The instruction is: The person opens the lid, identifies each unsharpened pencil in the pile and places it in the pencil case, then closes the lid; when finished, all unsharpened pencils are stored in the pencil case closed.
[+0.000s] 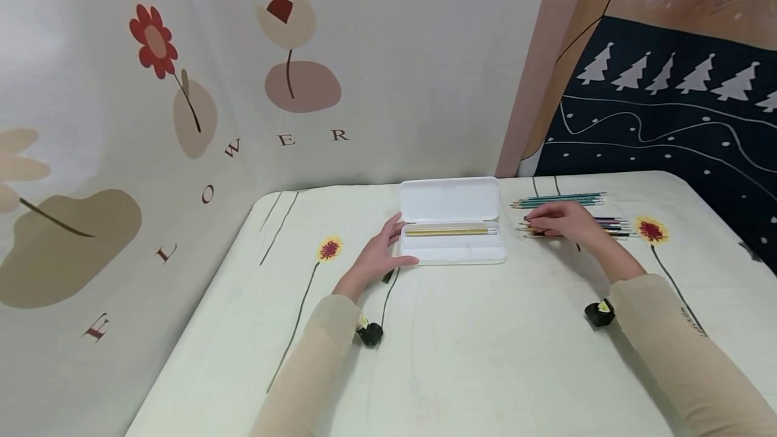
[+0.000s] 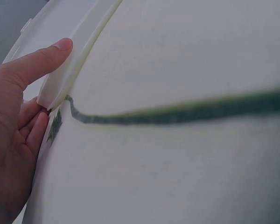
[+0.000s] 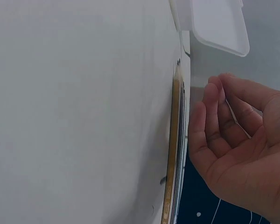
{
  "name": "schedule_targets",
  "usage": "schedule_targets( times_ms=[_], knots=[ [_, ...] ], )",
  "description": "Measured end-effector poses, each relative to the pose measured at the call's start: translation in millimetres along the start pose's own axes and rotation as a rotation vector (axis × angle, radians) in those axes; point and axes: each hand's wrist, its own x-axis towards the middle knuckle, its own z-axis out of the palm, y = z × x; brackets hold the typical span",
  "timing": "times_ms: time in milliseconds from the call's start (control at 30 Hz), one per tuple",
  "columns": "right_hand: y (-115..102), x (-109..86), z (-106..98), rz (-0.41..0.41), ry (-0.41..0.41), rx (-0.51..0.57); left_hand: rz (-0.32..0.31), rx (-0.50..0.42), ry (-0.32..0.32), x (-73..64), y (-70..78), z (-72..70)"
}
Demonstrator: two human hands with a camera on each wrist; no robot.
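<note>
A white pencil case [image 1: 449,263] lies with its lid [image 1: 449,199] raised at the back. Two yellowish pencils [image 1: 449,232] rest side by side in its bottom part. My left hand [image 1: 379,255] grips the case's left end, thumb over the front corner and fingers around the side. In the left wrist view the thumb [image 2: 49,58] overlaps the white rim. Over a row of mixed pencils [image 1: 613,226] at the right, my right hand [image 1: 564,221] has its thumb and fingertips drawn together. A dark tip shows at those fingertips; I cannot tell if they pinch a pencil.
Behind the right hand lies a bunch of teal pencils [image 1: 570,199]. A flower-printed cloth [image 1: 461,349] covers the table. A printed curtain [image 1: 394,52] hangs along the back and left, with a dark tree-patterned cloth [image 1: 662,133] at the right.
</note>
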Motion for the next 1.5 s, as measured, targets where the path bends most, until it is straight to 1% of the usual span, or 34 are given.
schedule_targets(
  times_ms=[100,300,467,667,767,867,933,1033,1167,1233,1333,1500],
  knots=[
    [2,-1.7,-4,0.005,0.007,-0.004,-0.002,-0.002,0.000,0.7,-0.4,-0.1],
    [9,-5.0,-13,0.015,0.032,0.033,0.002,0.008,-0.001,0.7,-1.2,-0.1],
    [13,-8.7,-21,0.037,0.064,0.012,0.002,0.008,-0.001,0.5,-1.8,0.0],
    [20,-13.0,-31,0.080,0.130,-0.018,-0.001,0.008,0.003,1.3,-2.7,0.8],
    [28,-13.9,-36,0.095,0.164,0.019,-0.004,0.007,0.004,1.4,-2.8,0.9],
    [35,-15.5,-42,0.100,0.212,0.064,-0.006,0.005,0.005,1.4,-2.6,1.0],
    [41,-16.2,-45,0.122,0.255,0.081,-0.008,0.005,0.005,1.5,-2.4,1.1],
    [43,-20.6,-50,0.111,0.304,0.054,-0.009,0.006,0.005,1.5,-1.9,1.1],
    [46,-25.7,-55,0.136,0.355,-0.007,0.006,0.002,0.005,1.2,-2.2,0.6],
    [47,-27.2,-58,0.168,0.378,-0.019,0.018,-0.002,0.003,0.8,-2.3,0.3],
    [51,-28.4,-62,0.222,0.408,-0.009,0.031,-0.008,0.001,0.2,-2.2,0.0],
    [59,-30.9,-68,0.268,0.450,0.021,0.027,-0.008,-0.002,-0.6,-1.9,-0.3]
  ],
)
